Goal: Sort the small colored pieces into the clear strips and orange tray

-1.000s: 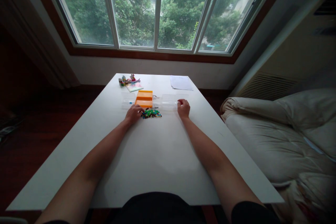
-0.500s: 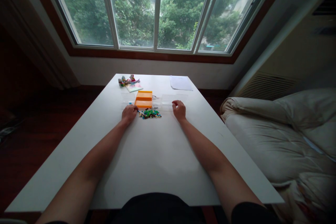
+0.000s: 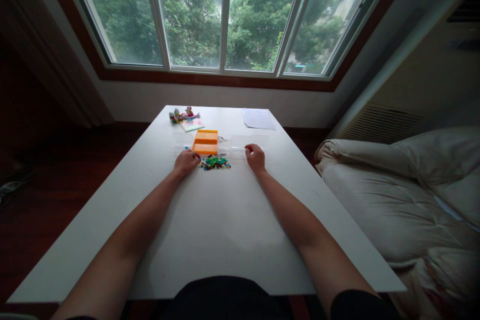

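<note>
A heap of tiny toy bricks point(image 3: 215, 162), mostly green with some blue, yellow and dark ones, lies between my hands. My left hand point(image 3: 186, 162) rests at its left edge, fingers bent together and touching the outermost pieces. Whatever those fingertips hold is too small to make out. To the right of the heap, my right hand point(image 3: 255, 158) has its thumb and index finger pinched in front of a clear plastic tray point(image 3: 240, 141). Any piece in that pinch cannot be seen. Just behind the heap sits an orange two-part tray point(image 3: 206, 142).
Another clear tray point(image 3: 183, 139) stands left of the orange one. Small assembled toy figures point(image 3: 180, 116) and a pale booklet point(image 3: 192, 124) lie at the table's far left. White paper sheets point(image 3: 258, 118) are at the far right. A sofa point(image 3: 375, 195) flanks the white table point(image 3: 232, 225).
My left hand has shifted slightly right, its fingertips now at the edge of the heap. My right hand has moved a touch to the left, still pinched.
</note>
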A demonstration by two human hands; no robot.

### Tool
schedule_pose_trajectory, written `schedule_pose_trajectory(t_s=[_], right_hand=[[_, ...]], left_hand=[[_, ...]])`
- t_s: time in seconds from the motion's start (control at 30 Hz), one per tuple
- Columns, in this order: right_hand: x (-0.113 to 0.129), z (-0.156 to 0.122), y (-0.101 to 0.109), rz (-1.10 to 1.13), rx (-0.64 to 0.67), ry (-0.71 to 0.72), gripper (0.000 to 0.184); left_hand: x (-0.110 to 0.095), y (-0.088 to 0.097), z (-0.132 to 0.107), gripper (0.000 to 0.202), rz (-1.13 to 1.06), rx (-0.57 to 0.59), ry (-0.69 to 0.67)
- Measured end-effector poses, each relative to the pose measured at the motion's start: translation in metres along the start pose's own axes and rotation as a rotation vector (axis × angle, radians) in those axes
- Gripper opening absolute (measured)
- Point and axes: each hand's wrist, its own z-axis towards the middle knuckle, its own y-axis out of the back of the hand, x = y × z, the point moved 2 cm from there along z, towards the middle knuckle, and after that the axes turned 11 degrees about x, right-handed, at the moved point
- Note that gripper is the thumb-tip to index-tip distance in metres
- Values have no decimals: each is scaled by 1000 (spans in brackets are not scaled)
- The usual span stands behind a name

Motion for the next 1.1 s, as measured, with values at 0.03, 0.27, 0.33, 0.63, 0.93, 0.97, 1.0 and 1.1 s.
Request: schedule_pose_trajectory(t_s=[0.03,0.27,0.33,0.63,0.93,0.97,1.0,1.1], right_hand=[[-1,0,0,2,0,4,19],[1,0,1,-2,15,-7,19],[3,0,1,-3,22,-12,19],[10,-2,0,9,83,8,20],[16,-4,0,10,145,42,21],[16,-4,0,10,147,39,21],[17,-4,1,10,148,37,21],[17,-5,1,19,152,45,21]], left_hand=[[-1,0,0,14,2,1,-7],[-5,0,-1,13,-43,-45,-64],[-4,2,-1,13,-91,-82,-23],[8,16,-1,10,-238,-289,226],[30,13,3,26,-356,-389,313],[31,13,3,28,-362,-385,320],[31,13,3,31,-361,-378,324],[27,13,2,35,-315,-362,305]])
